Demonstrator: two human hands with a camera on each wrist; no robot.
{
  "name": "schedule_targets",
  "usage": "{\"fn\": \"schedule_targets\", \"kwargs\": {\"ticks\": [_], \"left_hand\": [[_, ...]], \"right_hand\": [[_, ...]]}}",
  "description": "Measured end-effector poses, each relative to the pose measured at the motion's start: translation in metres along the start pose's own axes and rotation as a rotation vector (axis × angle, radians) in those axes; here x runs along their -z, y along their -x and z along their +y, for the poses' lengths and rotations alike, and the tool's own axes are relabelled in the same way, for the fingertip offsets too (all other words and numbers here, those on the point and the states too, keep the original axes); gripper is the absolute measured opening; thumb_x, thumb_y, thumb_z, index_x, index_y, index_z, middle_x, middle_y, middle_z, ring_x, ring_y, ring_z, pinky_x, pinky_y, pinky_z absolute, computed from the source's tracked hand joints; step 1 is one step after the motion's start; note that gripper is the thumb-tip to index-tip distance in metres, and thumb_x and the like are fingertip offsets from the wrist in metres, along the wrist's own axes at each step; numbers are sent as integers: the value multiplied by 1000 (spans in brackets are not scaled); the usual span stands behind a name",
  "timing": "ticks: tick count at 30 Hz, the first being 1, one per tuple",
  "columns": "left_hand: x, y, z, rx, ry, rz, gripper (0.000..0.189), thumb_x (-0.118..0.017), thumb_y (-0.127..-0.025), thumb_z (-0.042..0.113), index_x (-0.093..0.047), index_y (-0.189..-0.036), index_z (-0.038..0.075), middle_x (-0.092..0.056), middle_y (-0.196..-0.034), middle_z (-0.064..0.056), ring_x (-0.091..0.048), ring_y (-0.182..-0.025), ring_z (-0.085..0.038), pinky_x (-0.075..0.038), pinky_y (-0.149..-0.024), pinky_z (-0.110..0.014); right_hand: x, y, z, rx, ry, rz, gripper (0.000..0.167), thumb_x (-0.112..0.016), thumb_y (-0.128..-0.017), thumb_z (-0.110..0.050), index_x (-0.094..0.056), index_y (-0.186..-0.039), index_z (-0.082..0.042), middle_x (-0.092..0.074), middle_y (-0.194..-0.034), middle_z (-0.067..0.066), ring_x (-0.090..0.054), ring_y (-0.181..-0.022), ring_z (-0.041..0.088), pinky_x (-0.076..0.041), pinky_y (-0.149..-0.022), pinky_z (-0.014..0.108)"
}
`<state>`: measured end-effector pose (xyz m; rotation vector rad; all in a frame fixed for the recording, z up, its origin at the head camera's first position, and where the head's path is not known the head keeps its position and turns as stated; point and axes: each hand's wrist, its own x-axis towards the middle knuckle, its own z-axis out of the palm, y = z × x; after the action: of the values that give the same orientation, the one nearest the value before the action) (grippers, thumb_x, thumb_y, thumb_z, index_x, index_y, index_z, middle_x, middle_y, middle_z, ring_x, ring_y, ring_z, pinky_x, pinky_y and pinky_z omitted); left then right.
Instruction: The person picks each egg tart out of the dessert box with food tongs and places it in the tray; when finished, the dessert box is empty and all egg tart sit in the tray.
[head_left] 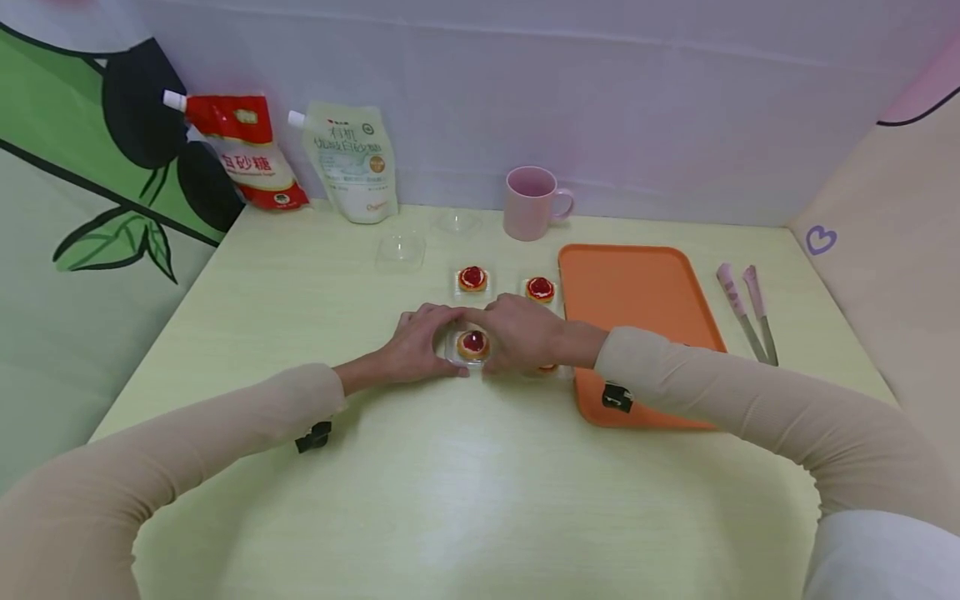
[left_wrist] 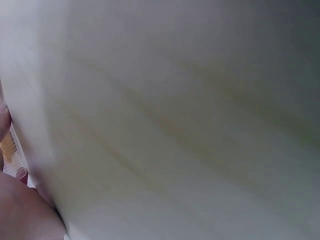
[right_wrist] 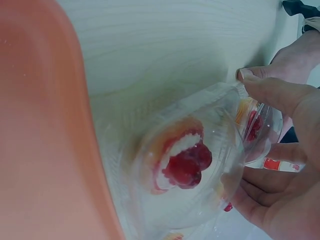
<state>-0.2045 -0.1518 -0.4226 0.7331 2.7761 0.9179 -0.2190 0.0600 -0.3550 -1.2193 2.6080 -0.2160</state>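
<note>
Mid-frame, just above centre-bottom, both hands grip one clear box [head_left: 453,350] with a red-topped tart [head_left: 472,345] in it, set on the table [head_left: 465,500]. Left hand [head_left: 420,346] takes the left side, right hand [head_left: 521,335] the right; each has thumb at the near edge and fingers at the far edge, so the spread is narrow, about box width. Holding from both sides probably keeps the light box from sliding while its edges are pressed. Whether the lid is fully seated can't be told: fingers cover the rim, and the left wrist view is mostly blurred tabletop. Forearms come in from lower left and lower right, wrists low, the right one passing over the tray [head_left: 630,287] at centre right. Other boxed tarts [head_left: 540,289] sit close above and right, likely grouped for easy reach. Two clear lids [head_left: 401,248] lie upper centre-left, apart from the boxes, perhaps to leave working room.
</note>
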Motion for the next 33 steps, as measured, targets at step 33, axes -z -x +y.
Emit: {"fn": "schedule_targets", "kwargs": {"ticks": [33], "left_hand": [[-1, -2, -2, 37, 48, -7, 94, -89, -72, 32, -42, -151, 13, -56, -138, -8, -42, -134, -28, -26, -106, -50]], "right_hand": [[22, -4, 23, -100, -347, -169, 74, -81, -82, -35, -47, -146, -19, -58, -135, 12, -53, -126, 30, -48, -101, 45]]}}
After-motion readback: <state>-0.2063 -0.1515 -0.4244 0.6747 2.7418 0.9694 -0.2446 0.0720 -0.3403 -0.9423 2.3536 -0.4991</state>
